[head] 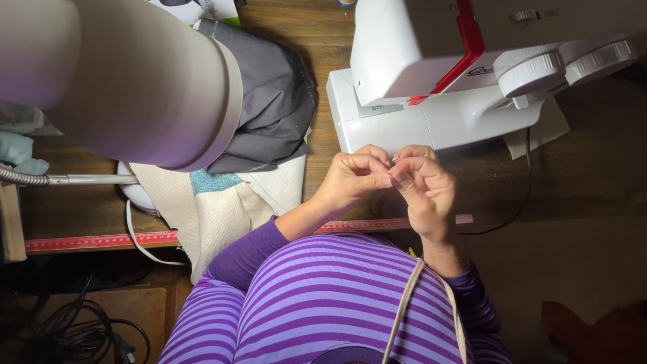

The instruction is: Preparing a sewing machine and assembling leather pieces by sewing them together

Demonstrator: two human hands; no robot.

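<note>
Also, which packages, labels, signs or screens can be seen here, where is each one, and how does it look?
Printed package or leaflet: top edge, behind the lamp shade, white with a green corner, mostly hidden.
Small label: on the white sewing machine, under its head, a pale strip with tiny dark print.
Dark logo mark: on the machine body, beside the red trim.
No signs or screens are in view.

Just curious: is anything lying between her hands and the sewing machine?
Nothing visible does. The left hand and right hand, fingertips pinched together, hover just in front of the sewing machine; whatever they pinch is too small to tell.
</note>
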